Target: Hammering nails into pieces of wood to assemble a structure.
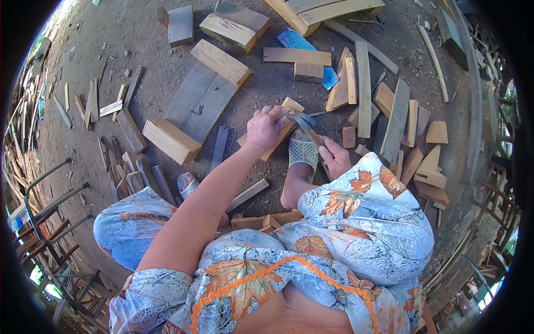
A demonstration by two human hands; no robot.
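My right hand (335,158) is closed round the handle of a hammer (301,119). The hammer's dark metal head lies over the far end of a pale wooden block (271,148), close to my left fingers. My left hand (265,127) is closed on that block, its fingers curled at the far end. Whether a nail is between the fingertips is too small to make out. Just beyond the right knee, my foot in a pale perforated clog (303,149) stands beside the block. Part of the block is hidden under my left hand.
Left of my hands lies a piece joined from grey boards and pale blocks (201,100). Loose offcuts (394,119) are heaped to the right, a blue sheet (295,40) lies under wood ahead, and a metal frame (47,209) stands far left. More wood pieces (261,221) lie between my legs.
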